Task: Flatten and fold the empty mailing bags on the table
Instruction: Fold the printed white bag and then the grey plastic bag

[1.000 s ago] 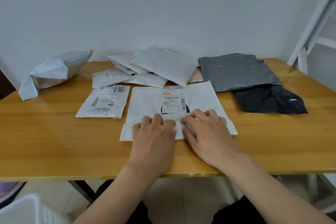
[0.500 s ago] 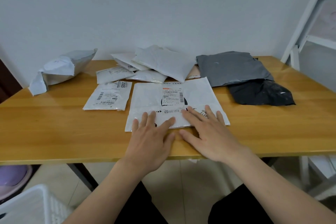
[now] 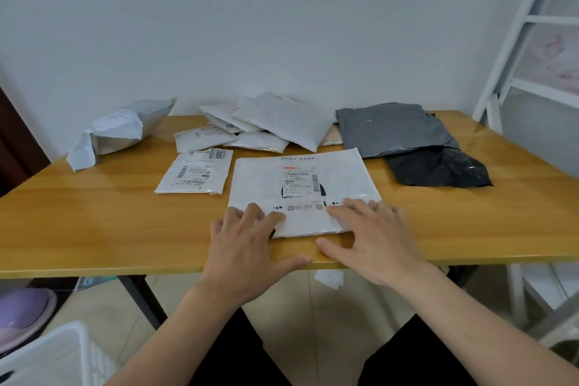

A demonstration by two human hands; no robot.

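Both hands lie palm-down with fingers spread, pressing on the near edge of a white mailing bag (image 3: 300, 194), neither one closed around anything. The left hand (image 3: 247, 247) rests with its fingertips on the near-left corner of the bag and its thumb stretched along the table's front edge; the right hand (image 3: 372, 238) covers the near-right corner, fingers fanned over the plastic and thumb on the bare wood just in front of the bag. The bag sits flat at the middle of the wooden table (image 3: 94, 222), close to the near edge, its shipping label (image 3: 300, 180) face up near the far side. Just to its left lies a smaller white bag (image 3: 195, 175) with printed barcodes, flat and apart from the hands. Beyond these, against the wall, a loose heap of white bags (image 3: 275, 122) overlaps itself. To the far right a grey bag (image 3: 391, 128) lies partly on top of a black bag (image 3: 438, 168). At the far left a crumpled grey-and-white bag (image 3: 122, 131) stands puffed open. A white ladder frame (image 3: 513, 41) leans at the right, and a white plastic basket (image 3: 56, 357) shows at the lower left below the table.
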